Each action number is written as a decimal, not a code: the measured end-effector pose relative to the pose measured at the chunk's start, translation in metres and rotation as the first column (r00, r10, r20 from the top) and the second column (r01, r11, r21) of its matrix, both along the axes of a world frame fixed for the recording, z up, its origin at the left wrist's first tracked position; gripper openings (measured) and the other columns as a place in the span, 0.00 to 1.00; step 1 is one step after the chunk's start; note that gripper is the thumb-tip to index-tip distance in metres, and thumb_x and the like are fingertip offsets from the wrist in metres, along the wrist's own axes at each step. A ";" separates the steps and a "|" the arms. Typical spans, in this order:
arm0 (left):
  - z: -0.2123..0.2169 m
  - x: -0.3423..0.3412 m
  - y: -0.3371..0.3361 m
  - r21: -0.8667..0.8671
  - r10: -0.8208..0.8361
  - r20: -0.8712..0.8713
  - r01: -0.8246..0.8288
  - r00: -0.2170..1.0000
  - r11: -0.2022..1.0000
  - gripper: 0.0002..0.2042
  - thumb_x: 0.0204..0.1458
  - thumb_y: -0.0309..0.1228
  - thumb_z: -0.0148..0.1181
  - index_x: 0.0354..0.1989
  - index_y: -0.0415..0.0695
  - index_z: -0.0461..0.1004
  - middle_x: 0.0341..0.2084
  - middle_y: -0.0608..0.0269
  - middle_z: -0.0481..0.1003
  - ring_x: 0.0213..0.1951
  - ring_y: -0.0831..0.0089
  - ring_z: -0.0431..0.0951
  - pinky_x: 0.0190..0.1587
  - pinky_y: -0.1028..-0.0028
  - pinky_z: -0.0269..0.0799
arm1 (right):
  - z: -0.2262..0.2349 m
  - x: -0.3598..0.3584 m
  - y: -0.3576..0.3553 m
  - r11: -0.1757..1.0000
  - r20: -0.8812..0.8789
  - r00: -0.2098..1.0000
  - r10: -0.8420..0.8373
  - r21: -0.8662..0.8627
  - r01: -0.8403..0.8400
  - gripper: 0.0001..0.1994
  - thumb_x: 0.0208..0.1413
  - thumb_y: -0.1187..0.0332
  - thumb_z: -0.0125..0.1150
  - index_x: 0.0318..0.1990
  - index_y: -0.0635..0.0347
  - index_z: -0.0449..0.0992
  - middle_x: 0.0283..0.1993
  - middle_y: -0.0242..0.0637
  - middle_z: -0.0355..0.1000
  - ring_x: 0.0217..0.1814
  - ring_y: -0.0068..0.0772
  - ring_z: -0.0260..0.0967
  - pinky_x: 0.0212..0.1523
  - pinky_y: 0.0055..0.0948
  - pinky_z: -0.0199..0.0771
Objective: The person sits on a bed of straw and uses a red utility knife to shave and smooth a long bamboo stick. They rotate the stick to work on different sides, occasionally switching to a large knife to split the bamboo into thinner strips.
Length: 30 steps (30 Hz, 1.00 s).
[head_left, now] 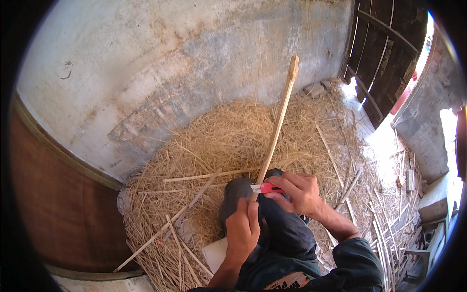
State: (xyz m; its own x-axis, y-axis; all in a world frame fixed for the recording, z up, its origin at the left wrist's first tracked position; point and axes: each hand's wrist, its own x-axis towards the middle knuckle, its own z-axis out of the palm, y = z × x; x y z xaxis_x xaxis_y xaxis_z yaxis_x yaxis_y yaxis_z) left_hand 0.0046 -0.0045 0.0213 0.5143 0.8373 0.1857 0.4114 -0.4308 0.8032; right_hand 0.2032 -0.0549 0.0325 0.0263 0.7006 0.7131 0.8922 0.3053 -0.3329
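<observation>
The left hand [242, 228] is closed around the lower end of a long pale stick [277, 124], its grip pressed tight on the wood just above the person's raised knee [238, 192]; the stick runs up and slightly to the right from that hand, over the straw [228, 141], and ends in a squared, notched tip near the wall [160, 63]; the right hand [299, 192] pinches a red-handled knife [265, 188] between thumb and fingers, its short blade laid against the stick just above the left hand; the two hands lie close together, the right a little higher and to the right. Both forearms come in from the lower edge, the right one in a dark sleeve [357, 260]; dark trousers cover the knee below the hands. The straw lies in a broad heap against the pale, stained wall; several thin wooden slats [194, 199] lie scattered across it to the left of the knee, and more to the right near a patch of bright sunlight; a dark wooden door [384, 53] stands at the upper right; a white flat piece [215, 253] lies on the floor just left of the left wrist.
</observation>
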 end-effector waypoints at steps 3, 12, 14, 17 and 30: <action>-0.002 0.001 -0.001 0.019 0.015 0.016 -0.016 1.000 1.000 0.15 0.73 0.39 0.48 0.42 0.40 0.73 0.23 0.42 0.76 0.28 0.38 0.79 0.29 0.51 0.71 | 0.002 -0.001 0.000 0.999 0.025 0.999 -0.033 0.015 0.033 0.15 0.55 0.59 0.75 0.46 0.53 0.83 0.30 0.30 0.73 0.24 0.32 0.76 0.23 0.32 0.75; -0.007 0.002 0.000 0.081 0.049 -0.046 -0.045 0.998 0.996 0.14 0.74 0.36 0.46 0.41 0.40 0.74 0.23 0.44 0.76 0.28 0.38 0.79 0.29 0.50 0.70 | 0.000 0.009 0.010 0.997 0.036 0.997 -0.075 0.020 0.074 0.14 0.54 0.58 0.75 0.46 0.51 0.84 0.28 0.29 0.73 0.23 0.33 0.75 0.22 0.32 0.74; -0.008 0.000 0.000 0.094 0.040 -0.059 -0.035 0.997 0.995 0.14 0.74 0.36 0.46 0.41 0.39 0.73 0.24 0.44 0.77 0.28 0.38 0.79 0.29 0.50 0.70 | -0.002 0.011 0.013 0.996 0.034 0.996 -0.085 0.026 0.084 0.15 0.52 0.59 0.77 0.45 0.53 0.84 0.26 0.30 0.72 0.22 0.34 0.74 0.23 0.33 0.73; -0.013 -0.004 0.001 0.116 0.029 -0.072 -0.021 0.997 0.993 0.13 0.74 0.37 0.47 0.43 0.41 0.72 0.23 0.42 0.78 0.28 0.39 0.80 0.29 0.48 0.73 | -0.004 0.018 0.017 0.995 0.046 0.994 -0.095 0.042 0.093 0.14 0.52 0.59 0.77 0.44 0.53 0.84 0.27 0.30 0.73 0.22 0.34 0.74 0.23 0.33 0.73; -0.038 -0.030 -0.018 -0.077 -0.025 -0.181 0.011 0.983 0.997 0.16 0.74 0.39 0.45 0.42 0.39 0.74 0.21 0.43 0.75 0.27 0.39 0.78 0.29 0.51 0.70 | -0.007 0.086 0.046 0.915 -0.113 0.913 -0.392 0.060 0.400 0.13 0.58 0.60 0.73 0.44 0.59 0.85 0.33 0.36 0.81 0.28 0.39 0.80 0.29 0.35 0.78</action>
